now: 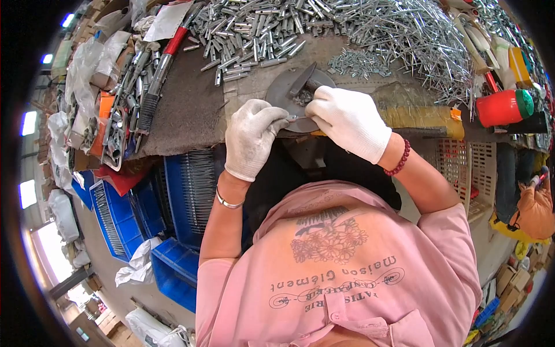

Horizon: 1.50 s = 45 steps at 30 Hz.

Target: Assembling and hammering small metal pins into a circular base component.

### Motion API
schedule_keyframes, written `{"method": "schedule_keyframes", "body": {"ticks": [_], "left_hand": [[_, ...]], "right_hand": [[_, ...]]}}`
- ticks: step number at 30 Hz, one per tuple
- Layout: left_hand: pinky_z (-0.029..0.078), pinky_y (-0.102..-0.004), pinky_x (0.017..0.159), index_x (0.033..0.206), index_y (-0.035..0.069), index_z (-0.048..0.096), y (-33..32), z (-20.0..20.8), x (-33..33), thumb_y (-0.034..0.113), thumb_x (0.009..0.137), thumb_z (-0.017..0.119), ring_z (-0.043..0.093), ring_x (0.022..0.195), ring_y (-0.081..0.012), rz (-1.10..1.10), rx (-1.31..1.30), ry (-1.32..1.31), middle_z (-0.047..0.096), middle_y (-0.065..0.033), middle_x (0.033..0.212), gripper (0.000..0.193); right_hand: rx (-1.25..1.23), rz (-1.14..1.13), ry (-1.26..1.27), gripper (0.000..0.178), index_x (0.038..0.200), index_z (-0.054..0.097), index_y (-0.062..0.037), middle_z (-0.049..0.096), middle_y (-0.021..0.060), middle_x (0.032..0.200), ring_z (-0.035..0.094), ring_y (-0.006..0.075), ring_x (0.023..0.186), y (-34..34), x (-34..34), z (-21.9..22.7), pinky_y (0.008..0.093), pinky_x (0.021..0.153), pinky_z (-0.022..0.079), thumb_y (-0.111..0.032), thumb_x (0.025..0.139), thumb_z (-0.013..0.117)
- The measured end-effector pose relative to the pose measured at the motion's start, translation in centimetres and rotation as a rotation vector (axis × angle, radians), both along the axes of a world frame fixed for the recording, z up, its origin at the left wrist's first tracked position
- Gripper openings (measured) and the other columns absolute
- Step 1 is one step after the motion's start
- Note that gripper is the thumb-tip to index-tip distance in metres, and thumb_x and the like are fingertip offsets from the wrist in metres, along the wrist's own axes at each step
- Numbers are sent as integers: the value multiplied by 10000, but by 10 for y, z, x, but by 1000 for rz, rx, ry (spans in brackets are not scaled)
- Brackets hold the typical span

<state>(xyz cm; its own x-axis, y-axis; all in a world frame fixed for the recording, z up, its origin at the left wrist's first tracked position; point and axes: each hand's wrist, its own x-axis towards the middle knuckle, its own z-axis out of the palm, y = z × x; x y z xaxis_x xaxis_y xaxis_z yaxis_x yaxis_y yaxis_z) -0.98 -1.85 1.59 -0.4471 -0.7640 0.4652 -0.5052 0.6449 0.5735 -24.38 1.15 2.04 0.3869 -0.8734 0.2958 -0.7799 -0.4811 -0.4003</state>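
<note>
Both hands wear white knitted gloves and meet at the front edge of the workbench. My left hand (253, 139) is closed, thumb and fingertips pinching one end of a small thin metal part (296, 119). From the right, my right hand (351, 120) pinches the other end of it; its exact kind is too small to tell. Just beyond the fingers lies a round grey metal plate (278, 92) with a dark metal block (303, 80) standing on it. Small metal bits sit beside the block, partly hidden by my right hand.
Metal tubes (254, 43) and thin rods (428, 46) are heaped along the back, with small pins (359, 63) before them. Tools with a red handle (176, 41) lie left; a red-green cylinder (504, 108) lies right. Blue bins (176, 260) stand below left. Another person (533, 211) is far right.
</note>
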Motion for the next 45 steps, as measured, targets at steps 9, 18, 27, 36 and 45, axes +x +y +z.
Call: {"method": "schedule_keyframes", "body": {"ticks": [9, 18, 27, 36, 45], "left_hand": [[528, -421, 712, 925, 69, 766, 0, -5, 4, 14, 771, 830, 663, 807, -327, -49, 37, 39, 656, -111, 856, 176], [524, -424, 693, 901, 81, 752, 2, -1, 2, 5, 764, 828, 657, 788, -321, -50, 0, 42, 638, -100, 832, 174], [524, -426, 708, 893, 102, 739, 3, -10, 3, 27, 743, 834, 652, 813, -314, -14, -41, 7, 628, -82, 847, 193], [530, -428, 707, 912, 104, 734, 5, -17, 4, 28, 749, 822, 653, 810, -322, 29, -19, 15, 629, -83, 856, 200], [526, -431, 724, 917, 93, 733, 5, -20, 3, 52, 775, 809, 647, 843, -327, 9, -26, 73, 622, -87, 861, 166]], "right_hand": [[-71, 18, 8, 101, 972, 718, -147, 612, 81, 912, 688, 314, 870, 3, 3, 0, 431, 728, 569, -112, 881, 692], [-189, -117, 110, 116, 987, 785, -145, 654, 68, 963, 692, 300, 904, -53, -56, -13, 404, 777, 576, -142, 884, 733], [-110, -153, 151, 79, 1024, 689, -94, 627, 103, 1025, 676, 341, 960, -63, -59, -13, 437, 812, 569, -129, 968, 646], [-56, -194, -99, 103, 1037, 691, -35, 676, 150, 1026, 688, 367, 970, -33, -43, 5, 422, 852, 556, -50, 972, 613], [137, 48, -244, 426, 1275, 647, -67, 717, 123, 928, 703, 335, 862, -13, 25, 16, 392, 795, 567, 46, 865, 663]]}}
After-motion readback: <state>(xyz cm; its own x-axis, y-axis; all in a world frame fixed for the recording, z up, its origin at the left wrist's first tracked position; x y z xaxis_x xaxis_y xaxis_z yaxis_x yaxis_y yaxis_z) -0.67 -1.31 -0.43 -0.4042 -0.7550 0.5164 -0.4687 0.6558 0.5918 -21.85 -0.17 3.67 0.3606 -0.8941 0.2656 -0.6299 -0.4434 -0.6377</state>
